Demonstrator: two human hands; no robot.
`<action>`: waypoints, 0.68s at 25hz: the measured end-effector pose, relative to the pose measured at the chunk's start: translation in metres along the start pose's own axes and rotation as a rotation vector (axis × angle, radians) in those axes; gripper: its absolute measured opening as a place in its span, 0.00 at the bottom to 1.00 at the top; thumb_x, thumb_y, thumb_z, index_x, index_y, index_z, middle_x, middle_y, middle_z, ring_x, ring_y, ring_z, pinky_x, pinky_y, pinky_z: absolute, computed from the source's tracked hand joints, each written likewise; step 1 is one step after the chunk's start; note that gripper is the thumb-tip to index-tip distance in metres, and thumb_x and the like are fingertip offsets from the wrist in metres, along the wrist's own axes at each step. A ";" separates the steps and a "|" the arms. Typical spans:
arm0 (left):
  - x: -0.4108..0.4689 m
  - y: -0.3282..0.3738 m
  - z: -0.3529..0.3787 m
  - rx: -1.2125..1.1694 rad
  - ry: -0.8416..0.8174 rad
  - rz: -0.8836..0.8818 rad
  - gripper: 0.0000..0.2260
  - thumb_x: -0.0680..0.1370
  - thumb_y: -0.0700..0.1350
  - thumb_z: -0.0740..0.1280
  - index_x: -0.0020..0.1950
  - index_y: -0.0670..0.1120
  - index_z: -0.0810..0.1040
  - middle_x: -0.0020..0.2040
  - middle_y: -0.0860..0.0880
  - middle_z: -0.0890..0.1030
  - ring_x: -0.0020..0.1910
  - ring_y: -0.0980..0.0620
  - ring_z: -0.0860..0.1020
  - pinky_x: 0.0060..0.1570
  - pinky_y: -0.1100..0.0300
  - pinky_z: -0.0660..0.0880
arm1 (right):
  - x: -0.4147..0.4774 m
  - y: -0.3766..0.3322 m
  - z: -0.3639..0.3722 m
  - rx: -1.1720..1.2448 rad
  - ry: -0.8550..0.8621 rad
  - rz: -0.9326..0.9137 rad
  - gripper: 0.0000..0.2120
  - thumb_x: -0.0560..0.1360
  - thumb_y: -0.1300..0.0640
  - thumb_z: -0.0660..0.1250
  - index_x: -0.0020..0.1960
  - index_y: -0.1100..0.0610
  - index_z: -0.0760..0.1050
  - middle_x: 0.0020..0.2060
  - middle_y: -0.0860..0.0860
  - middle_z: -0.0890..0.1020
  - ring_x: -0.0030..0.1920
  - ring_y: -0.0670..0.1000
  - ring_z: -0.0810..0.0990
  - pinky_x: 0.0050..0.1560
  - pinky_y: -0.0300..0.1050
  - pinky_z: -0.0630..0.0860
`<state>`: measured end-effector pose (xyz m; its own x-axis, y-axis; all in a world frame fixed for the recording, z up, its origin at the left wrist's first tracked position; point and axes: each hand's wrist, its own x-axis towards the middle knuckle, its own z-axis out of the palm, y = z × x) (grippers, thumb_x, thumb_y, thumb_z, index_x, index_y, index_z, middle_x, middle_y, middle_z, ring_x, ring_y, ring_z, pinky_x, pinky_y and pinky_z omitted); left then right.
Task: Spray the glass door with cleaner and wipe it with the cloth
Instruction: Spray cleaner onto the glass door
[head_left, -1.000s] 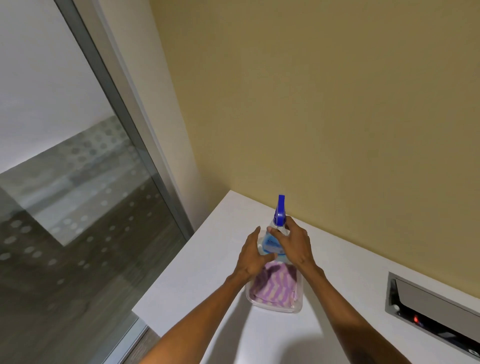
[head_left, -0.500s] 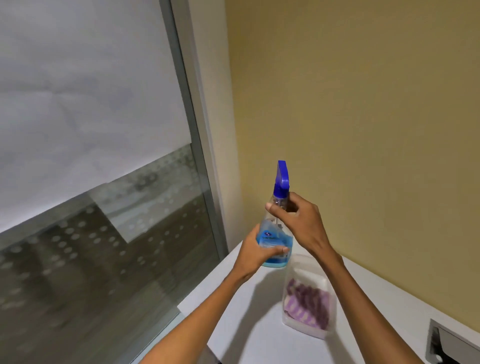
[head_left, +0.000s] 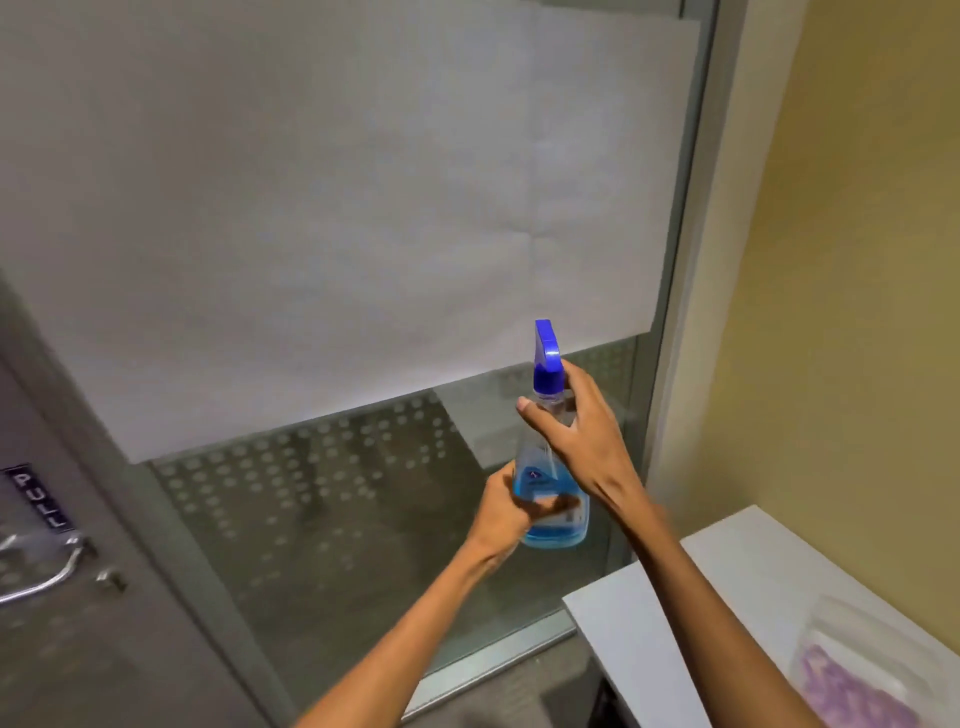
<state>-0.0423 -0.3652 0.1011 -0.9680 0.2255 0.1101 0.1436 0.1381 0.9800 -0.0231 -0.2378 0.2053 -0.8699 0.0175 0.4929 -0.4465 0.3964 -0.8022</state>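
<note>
Hands (head_left: 506, 512) (head_left: 576, 431) grip closed on spray bottle (head_left: 549, 467) | cloth (head_left: 857, 691) blurred, cut off

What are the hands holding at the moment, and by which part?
The spray bottle: left hand grips its lower body, right hand its neck.

Spray bottle (head_left: 551, 483): clear glossy plastic, opaque blue cap. Glass door (head_left: 332, 499): smooth, dot-frosted, matt paper above. Worktop (head_left: 639, 623): matt white.
</note>
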 end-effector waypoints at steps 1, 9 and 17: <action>-0.020 0.000 -0.034 0.019 0.028 -0.001 0.18 0.71 0.45 0.80 0.59 0.46 0.81 0.51 0.52 0.88 0.53 0.53 0.86 0.57 0.58 0.83 | -0.005 -0.025 0.031 0.039 -0.014 -0.009 0.24 0.74 0.36 0.68 0.64 0.47 0.71 0.55 0.47 0.79 0.51 0.41 0.79 0.51 0.37 0.76; -0.203 0.010 -0.274 0.057 0.262 -0.064 0.25 0.58 0.58 0.82 0.51 0.54 0.82 0.43 0.58 0.86 0.46 0.61 0.85 0.45 0.67 0.82 | -0.080 -0.210 0.267 0.433 -0.096 0.009 0.08 0.80 0.48 0.71 0.53 0.38 0.74 0.50 0.45 0.83 0.51 0.52 0.86 0.57 0.59 0.84; -0.374 0.044 -0.494 0.110 0.476 0.012 0.16 0.67 0.48 0.81 0.52 0.53 0.84 0.48 0.50 0.88 0.49 0.52 0.87 0.53 0.57 0.83 | -0.139 -0.394 0.468 0.665 -0.198 -0.025 0.11 0.78 0.58 0.71 0.45 0.42 0.75 0.40 0.52 0.82 0.43 0.59 0.86 0.42 0.55 0.86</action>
<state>0.2242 -0.9199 0.1856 -0.9490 -0.2349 0.2102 0.1515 0.2447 0.9577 0.1763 -0.8260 0.2952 -0.8510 -0.1773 0.4943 -0.4458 -0.2538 -0.8584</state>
